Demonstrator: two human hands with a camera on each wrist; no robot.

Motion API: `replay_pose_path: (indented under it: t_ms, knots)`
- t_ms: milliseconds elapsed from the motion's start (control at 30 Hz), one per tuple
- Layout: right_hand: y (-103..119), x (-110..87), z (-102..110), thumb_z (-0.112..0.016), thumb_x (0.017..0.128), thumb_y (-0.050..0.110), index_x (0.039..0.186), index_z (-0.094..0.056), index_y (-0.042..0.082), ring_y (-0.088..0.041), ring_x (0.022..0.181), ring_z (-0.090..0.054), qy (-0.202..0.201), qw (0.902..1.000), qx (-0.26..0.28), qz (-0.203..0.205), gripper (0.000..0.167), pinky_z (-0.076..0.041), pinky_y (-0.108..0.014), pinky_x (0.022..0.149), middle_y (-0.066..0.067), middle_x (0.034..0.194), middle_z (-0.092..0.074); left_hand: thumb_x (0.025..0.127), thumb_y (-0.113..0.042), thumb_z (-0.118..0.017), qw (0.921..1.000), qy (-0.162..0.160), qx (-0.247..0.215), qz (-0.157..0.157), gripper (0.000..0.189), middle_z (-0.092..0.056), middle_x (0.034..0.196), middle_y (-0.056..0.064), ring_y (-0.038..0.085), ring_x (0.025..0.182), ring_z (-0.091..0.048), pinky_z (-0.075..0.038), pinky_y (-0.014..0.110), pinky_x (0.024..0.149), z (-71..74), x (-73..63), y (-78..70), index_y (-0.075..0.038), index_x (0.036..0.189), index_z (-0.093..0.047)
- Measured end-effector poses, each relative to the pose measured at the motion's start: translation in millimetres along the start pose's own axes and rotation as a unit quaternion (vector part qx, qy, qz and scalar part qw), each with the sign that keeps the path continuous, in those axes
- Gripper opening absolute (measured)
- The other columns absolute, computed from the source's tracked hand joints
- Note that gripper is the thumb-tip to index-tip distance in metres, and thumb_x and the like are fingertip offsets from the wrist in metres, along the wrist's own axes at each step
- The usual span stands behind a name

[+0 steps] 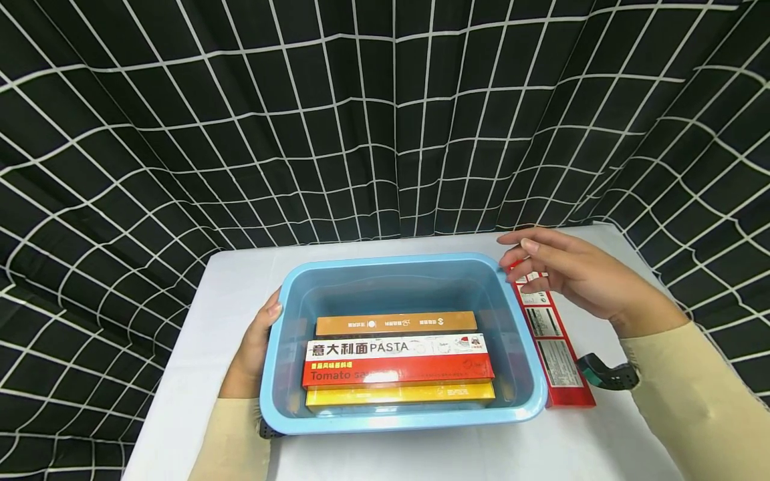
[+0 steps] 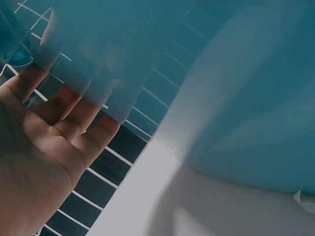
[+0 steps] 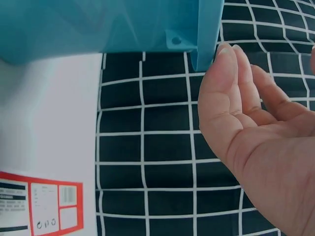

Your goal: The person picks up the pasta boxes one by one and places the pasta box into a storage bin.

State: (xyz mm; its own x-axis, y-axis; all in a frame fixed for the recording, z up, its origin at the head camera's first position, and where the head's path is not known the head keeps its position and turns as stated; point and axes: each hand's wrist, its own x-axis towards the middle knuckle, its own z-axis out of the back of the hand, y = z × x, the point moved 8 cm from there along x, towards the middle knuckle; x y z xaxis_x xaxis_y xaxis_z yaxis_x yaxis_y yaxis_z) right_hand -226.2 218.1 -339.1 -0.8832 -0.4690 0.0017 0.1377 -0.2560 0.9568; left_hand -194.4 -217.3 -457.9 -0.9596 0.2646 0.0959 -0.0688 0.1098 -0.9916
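Observation:
My left hand [image 1: 254, 351] holds the left rim of a light blue plastic bin [image 1: 397, 423], its thumb over the edge. In the left wrist view, the fingertips show faintly behind translucent blue plastic. Beside the bin's upper right corner is my right hand [image 1: 565, 270], fingers spread and loosely bent, holding nothing. The right wrist view has that thumb close to the rim; whether they touch I cannot tell. Inside the bin lie a red and white pasta box [image 1: 397, 364], an orange-brown box [image 1: 397, 324] behind it and a yellow box [image 1: 400, 395] in front.
A red box with white label panels [image 1: 553, 334] lies on the white table [image 1: 228, 280] to the right of the bin, partly under the right hand. Black curtains [image 1: 373, 120] with a white grid hang behind the table and at both sides.

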Motion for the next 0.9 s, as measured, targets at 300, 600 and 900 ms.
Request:
replay_pose_path:
  t_ms: [300, 600, 900]
  knots:
    - [-11.1, -5.4, 6.8, -0.046, 0.119, 0.021, 0.150, -0.056, 0.007, -0.035, 0.109, -0.074, -0.009, 0.9999, -0.005, -0.009, 0.036, -0.062, -0.047, 0.086, -0.019, 0.125, -0.072, 0.108, -0.043, -0.030, 1.0000, 0.008, -0.005, 0.000, 0.069, -0.036, 0.171, 0.014, 0.036, 0.154, -0.032, -0.021, 0.069, 0.119, 0.4, -0.5, 1.0, -0.019, 0.173, -0.028]
    - [-28.1, -10.5, 14.0, -0.048, 0.118, 0.023, 0.150, -0.057, 0.006, -0.033, 0.107, -0.074, -0.032, 0.9990, -0.014, -0.027, 0.037, -0.063, -0.045, 0.085, -0.012, 0.128, -0.073, 0.108, -0.044, -0.030, 1.0000, 0.006, -0.003, 0.006, 0.069, -0.037, 0.171, 0.012, 0.035, 0.154, -0.032, -0.023, 0.065, 0.119, 1.6, -0.5, 3.8, -0.021, 0.173, -0.028]
    - [-50.2, -14.9, 23.1, -0.051, 0.117, 0.030, 0.151, -0.054, 0.001, -0.032, 0.105, -0.074, -0.057, 0.9953, -0.025, -0.074, 0.045, -0.063, -0.049, 0.085, -0.013, 0.125, -0.071, 0.109, -0.044, -0.030, 1.0000, 0.006, -0.002, 0.006, 0.069, -0.035, 0.172, 0.012, 0.034, 0.155, -0.032, -0.022, 0.065, 0.120, 2.5, -1.0, 3.8, -0.021, 0.173, -0.028]
